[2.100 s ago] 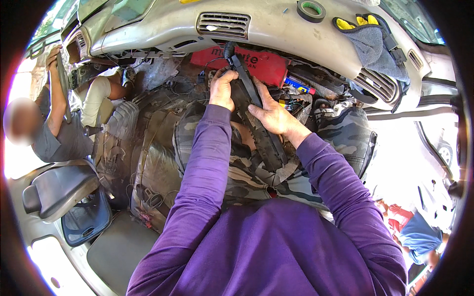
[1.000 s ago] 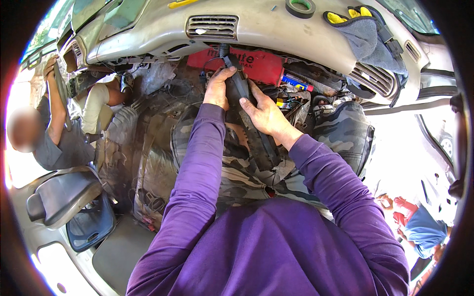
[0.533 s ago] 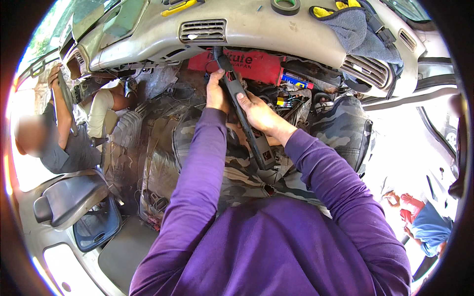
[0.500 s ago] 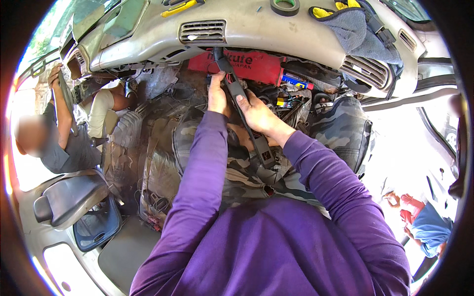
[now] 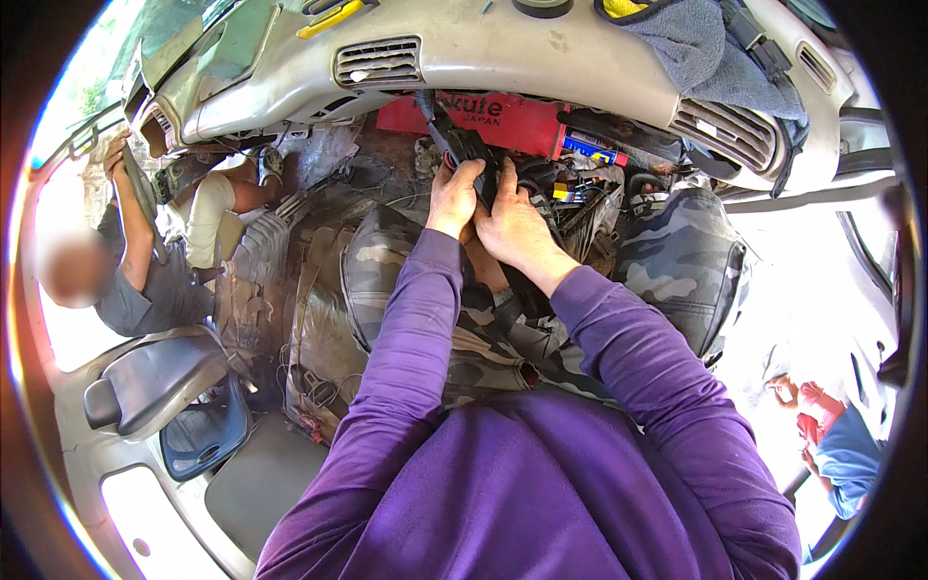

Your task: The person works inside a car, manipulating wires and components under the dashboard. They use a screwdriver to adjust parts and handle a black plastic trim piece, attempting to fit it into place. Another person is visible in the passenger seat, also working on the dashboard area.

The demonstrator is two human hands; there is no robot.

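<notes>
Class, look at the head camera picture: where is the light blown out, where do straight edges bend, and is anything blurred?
In the head view, daylight whites out the door openings at both sides; the dashboard curves with the fisheye rim; the hands, left hand and right hand, on the black part are sharp; only a co-worker's face at far left is blurred.

Your left hand [image 5: 452,196] and right hand [image 5: 512,224] cover the middle of the black tool [image 5: 462,145], so you cannot tell how your grip closes on it. Its lower end is lost behind your right wrist. The red box [image 5: 503,118] sits partly hidden under the dashboard [image 5: 503,58]. The co-worker's face is blurred.
</notes>
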